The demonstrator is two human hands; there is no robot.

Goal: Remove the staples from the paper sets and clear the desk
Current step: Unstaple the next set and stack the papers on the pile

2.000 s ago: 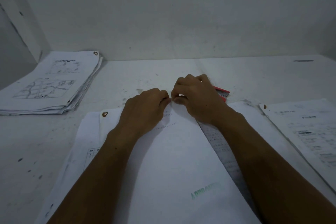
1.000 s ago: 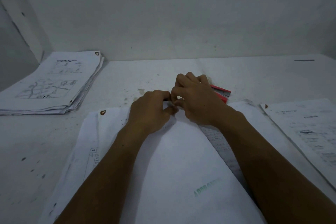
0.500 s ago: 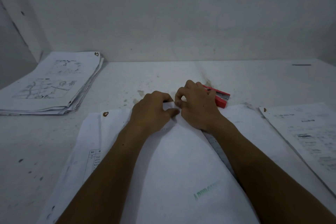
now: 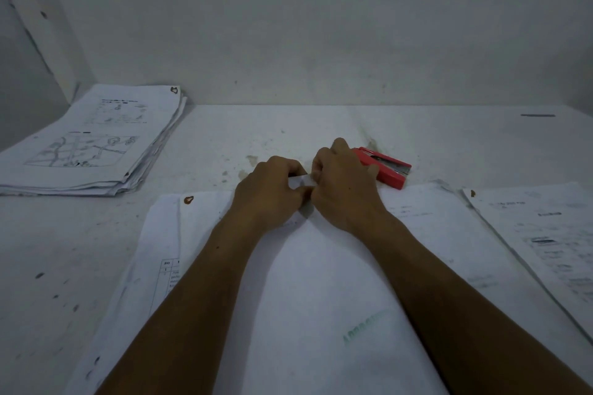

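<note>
Pinching the top corner of the paper set (image 4: 308, 282) at frame center, both hands meet just above the middle: left hand (image 4: 268, 192) has fingers curled with thumb pressed onto a small folded flap of the corner, right hand (image 4: 343, 189) has fingers curled tight on the same corner from the other side, knuckles touching the left thumb. Top sheet is white, mostly blank, slightly lifted and creased toward the hands, faint green stamp near lower center-right. Under it more sheets fan out, a printed table shows at lower left, a rusty brown staple mark (image 4: 188, 199) sits on the upper left corner of a lower sheet. Red staple remover (image 4: 388, 171) lies just behind the right hand, partly covered by it, metal jaws facing right. Second paper set (image 4: 545, 234) at right edge, printed text blurred, brown mark at its top corner. Thick stack of papers (image 4: 96, 144) at upper left, line drawings on top sheet. Desk (image 4: 48, 250) is white, scuffed, with dark specks and stains near center. Plain grey-white wall (image 4: 305, 26) behind, dim light. Staple itself hidden between the fingers, can't tell if out. Forearms cut off at bottom edge; right papers cut off by frame.
</note>
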